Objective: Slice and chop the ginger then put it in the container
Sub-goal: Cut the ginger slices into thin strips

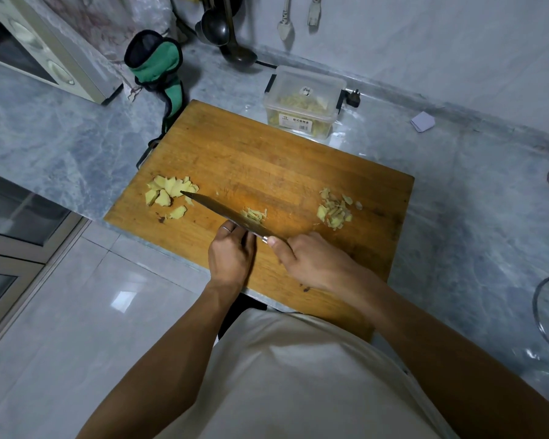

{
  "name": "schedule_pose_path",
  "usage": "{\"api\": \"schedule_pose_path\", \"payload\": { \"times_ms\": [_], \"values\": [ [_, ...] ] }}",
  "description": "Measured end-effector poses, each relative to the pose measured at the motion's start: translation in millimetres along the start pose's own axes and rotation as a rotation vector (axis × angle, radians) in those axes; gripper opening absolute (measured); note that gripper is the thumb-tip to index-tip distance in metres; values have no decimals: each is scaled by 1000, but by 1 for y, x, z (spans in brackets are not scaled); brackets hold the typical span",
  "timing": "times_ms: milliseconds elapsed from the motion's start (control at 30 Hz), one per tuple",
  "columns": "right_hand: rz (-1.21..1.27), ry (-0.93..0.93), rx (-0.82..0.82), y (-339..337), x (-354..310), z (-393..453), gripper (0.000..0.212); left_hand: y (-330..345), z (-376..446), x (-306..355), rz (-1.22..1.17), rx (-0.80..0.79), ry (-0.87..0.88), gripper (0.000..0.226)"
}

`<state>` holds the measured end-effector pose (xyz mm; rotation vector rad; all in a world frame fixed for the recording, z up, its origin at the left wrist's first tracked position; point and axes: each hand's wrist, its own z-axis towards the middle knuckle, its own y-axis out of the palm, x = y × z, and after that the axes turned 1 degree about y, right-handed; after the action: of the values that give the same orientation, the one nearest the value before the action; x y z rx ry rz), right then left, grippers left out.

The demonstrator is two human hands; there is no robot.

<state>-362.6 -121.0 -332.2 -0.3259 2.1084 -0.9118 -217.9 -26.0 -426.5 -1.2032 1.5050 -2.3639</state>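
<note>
The right hand (311, 261) grips the knife (225, 213) by its handle, blade lying across the cutting board (267, 160) — the left hand (232, 255) curls beside it, though whether it holds anything I cannot tell. Ginger slices (168, 193) sit at the board's left, chopped bits (335, 212) at its right, and the container (303, 103) stands just beyond.

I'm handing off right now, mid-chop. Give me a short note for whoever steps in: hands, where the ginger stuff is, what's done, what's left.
Right hand grips the knife, blade lying across the cutting board. Left hand rests by the blade near the small chopped pile; whether it holds anything cannot be told.
Ginger slices sit at the board's left, a second heap at its right.
The container, behind the board, already holds some ginger.
Left: chop the remaining slices, move all into the container.
</note>
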Motion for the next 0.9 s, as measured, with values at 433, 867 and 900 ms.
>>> {"api": "schedule_pose_path", "payload": {
  "times_ms": [433, 867, 900],
  "values": [
    [5, -11, -44, -3, 7, 12, 90, 2, -3, 5, 20, 33, 19, 10],
    [-15, -18, -33, 3, 3, 9, 67, 0, -9, 5, 54, -22, 40, 21],
    [-19, -20, -31, 3, 4, 9, 68, 0, -10, 5, 50, -35, 37, 20]
  ]
}}
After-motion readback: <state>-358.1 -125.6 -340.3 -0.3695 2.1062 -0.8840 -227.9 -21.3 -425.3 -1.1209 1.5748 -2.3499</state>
